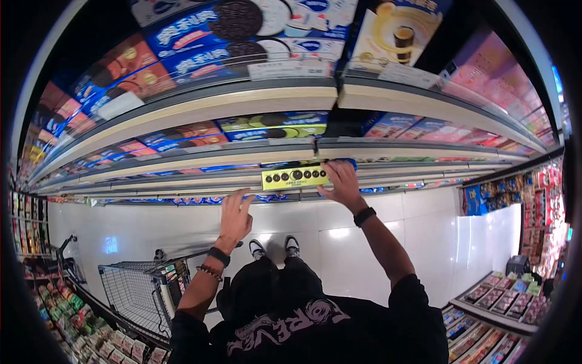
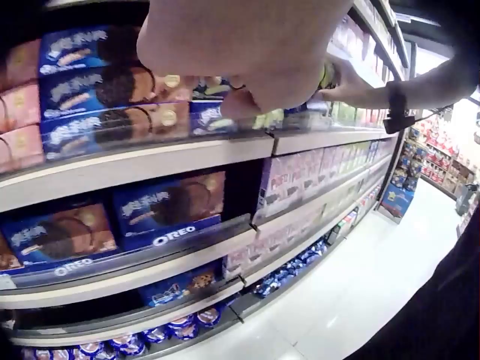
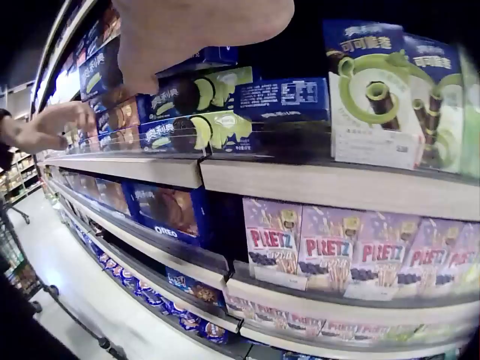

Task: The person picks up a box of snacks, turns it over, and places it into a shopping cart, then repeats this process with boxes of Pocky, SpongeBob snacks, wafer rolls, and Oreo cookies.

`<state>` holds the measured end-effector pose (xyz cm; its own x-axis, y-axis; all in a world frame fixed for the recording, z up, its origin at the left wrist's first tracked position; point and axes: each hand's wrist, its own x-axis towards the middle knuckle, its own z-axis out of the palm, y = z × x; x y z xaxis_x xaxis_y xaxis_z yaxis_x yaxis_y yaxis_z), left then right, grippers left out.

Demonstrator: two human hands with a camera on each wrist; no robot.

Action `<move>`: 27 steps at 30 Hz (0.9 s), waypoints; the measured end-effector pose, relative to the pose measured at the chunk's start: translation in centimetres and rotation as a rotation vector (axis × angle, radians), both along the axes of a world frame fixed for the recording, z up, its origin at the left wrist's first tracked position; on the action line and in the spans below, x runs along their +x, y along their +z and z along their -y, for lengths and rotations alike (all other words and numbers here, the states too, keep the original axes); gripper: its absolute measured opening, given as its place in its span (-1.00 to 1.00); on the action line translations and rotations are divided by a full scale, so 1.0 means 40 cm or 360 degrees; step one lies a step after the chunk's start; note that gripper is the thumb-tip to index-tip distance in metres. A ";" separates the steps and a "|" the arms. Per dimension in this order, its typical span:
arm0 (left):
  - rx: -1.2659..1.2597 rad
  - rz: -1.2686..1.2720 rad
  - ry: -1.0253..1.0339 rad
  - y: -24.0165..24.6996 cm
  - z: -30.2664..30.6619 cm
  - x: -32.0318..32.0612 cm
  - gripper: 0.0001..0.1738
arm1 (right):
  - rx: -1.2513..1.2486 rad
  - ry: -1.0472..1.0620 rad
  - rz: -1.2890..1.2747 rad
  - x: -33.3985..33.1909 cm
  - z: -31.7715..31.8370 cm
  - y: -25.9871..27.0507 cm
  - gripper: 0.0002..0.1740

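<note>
In the head view, my right hand (image 1: 343, 185) grips the right end of a yellow-green box of cookies (image 1: 294, 178), thumb at its near side and fingers over the top. The box lies level at the shelf front, a row of dark cookies printed on its face. My left hand (image 1: 235, 217) is to the left of the box, apart from it, fingers loosely extended and holding nothing. In the right wrist view, my right hand (image 3: 199, 34) is above green-and-blue Oreo boxes (image 3: 199, 129) stacked on the shelf. In the left wrist view, my left hand (image 2: 240, 49) covers part of the shelf.
Blue Oreo boxes (image 1: 188, 33) fill the upper shelf. Pretz boxes (image 3: 326, 251) stand on a lower shelf, and green wafer-roll boxes (image 3: 375, 97) stand to the right. A wire shopping cart (image 1: 136, 294) is behind at left on the pale tiled floor (image 1: 412, 236).
</note>
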<state>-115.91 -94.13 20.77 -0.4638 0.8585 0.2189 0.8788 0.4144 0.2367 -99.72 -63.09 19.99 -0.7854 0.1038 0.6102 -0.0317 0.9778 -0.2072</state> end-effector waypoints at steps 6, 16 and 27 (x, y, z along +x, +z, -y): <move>0.0340 0.0772 -0.0402 -0.064 -0.324 0.065 -0.57 | -0.0274 -0.0285 0.0004 0.254 0.053 0.030 -0.22; 0.0123 -0.0238 -0.0493 -0.137 -0.701 0.165 -0.45 | -0.0575 -0.0969 0.0183 0.591 0.184 0.079 -0.20; 0.0375 0.0446 -0.0326 -0.025 -0.666 0.132 -0.48 | -0.0834 -0.1195 0.0134 0.647 0.285 -0.015 -0.20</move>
<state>-110.64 -67.47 19.78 -0.3585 0.8807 0.3097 0.8254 0.1440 0.5459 -73.85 -74.47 19.38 -0.4396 0.8518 0.2850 0.6088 0.5159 -0.6027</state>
